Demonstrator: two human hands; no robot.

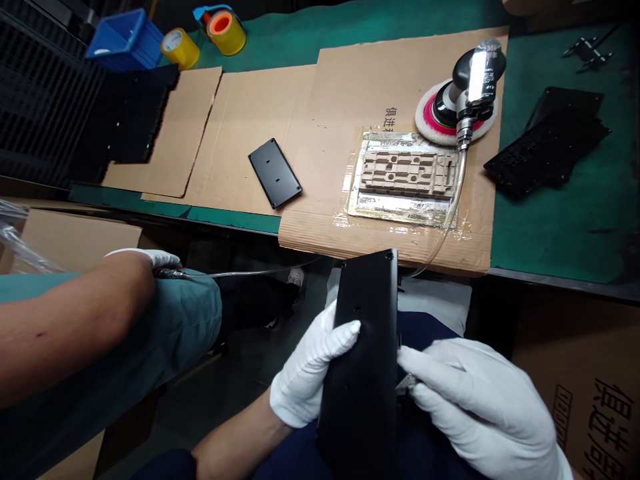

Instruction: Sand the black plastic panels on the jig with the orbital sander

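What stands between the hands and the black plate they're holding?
Nothing visible. The gloved left hand and right hand touch the black plate directly. A small silver piece shows by the plate's right edge, under the right fingers.

**Black Chinese print on cardboard**
Large characters (607, 427) on the carton (575, 333) at lower right seem to begin 俱进; smaller print (391, 119) on the bench's cardboard sheet (260, 100) looks alike.
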